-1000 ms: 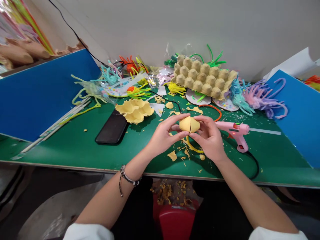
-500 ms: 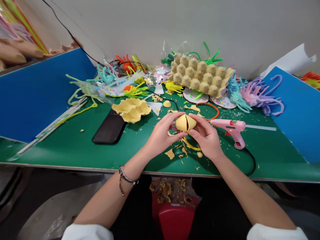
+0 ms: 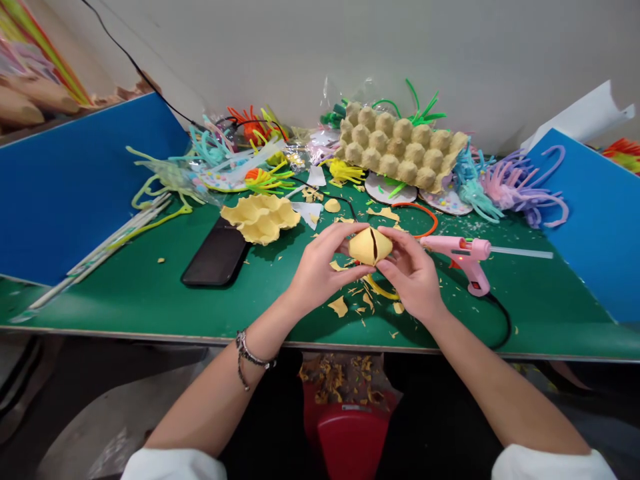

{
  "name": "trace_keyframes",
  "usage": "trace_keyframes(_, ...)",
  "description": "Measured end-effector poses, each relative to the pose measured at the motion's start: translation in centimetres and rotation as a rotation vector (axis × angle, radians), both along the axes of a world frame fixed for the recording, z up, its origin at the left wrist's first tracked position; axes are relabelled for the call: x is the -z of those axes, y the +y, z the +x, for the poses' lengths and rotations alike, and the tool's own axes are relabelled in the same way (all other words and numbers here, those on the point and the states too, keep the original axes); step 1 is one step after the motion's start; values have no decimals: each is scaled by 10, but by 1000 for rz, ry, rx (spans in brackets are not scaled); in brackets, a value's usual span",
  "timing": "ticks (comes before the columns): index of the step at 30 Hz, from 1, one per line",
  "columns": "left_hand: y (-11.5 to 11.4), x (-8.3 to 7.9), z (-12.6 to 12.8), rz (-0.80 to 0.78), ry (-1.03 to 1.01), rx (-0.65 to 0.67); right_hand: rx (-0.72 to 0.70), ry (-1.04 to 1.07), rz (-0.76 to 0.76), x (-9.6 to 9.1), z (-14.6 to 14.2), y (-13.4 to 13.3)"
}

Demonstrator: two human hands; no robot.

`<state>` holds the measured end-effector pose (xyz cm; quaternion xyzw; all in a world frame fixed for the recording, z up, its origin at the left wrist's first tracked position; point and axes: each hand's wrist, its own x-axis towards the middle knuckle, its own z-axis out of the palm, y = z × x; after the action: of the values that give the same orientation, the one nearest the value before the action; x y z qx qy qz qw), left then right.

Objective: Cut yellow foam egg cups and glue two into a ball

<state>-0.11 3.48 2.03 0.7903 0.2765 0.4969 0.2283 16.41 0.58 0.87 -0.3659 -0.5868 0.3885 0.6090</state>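
Observation:
Two yellow egg carton cups are held rim to rim above the table, with a dark slit between them. My left hand pinches the left side of the pair between thumb and fingers. On the other side my right hand grips it the same way. Under the hands, yellow scraps and a yellow pipe cleaner loop lie on the table. A pink glue gun with a clear glue stick rests just right of my right hand.
A yellow carton piece overlaps a black phone at left. Behind stand a grey egg tray and bundles of pipe cleaners. Blue panels flank the green table. A black cord trails from the glue gun.
The slit between the two cups looks slightly different in shape, and the view has shifted a little. Both hands keep their hold.

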Motion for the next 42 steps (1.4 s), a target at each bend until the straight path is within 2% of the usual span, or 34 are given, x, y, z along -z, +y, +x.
trace_keyframes(12,2,3,-1,-13,50,46,26,-56,12,3,1,0)
trace_keyframes(20,1,0,-3,187,172,5,7,-40,53,6,3,1)
trace_keyframes(25,1,0,-3,242,197,-5,9,-44,58,6,4,1)
trace_keyframes(34,0,2,-3,208,240,-1,20,-98,76,6,6,0)
trace_keyframes(42,-2,0,-3,181,260,3,56,-165,156,9,7,2)
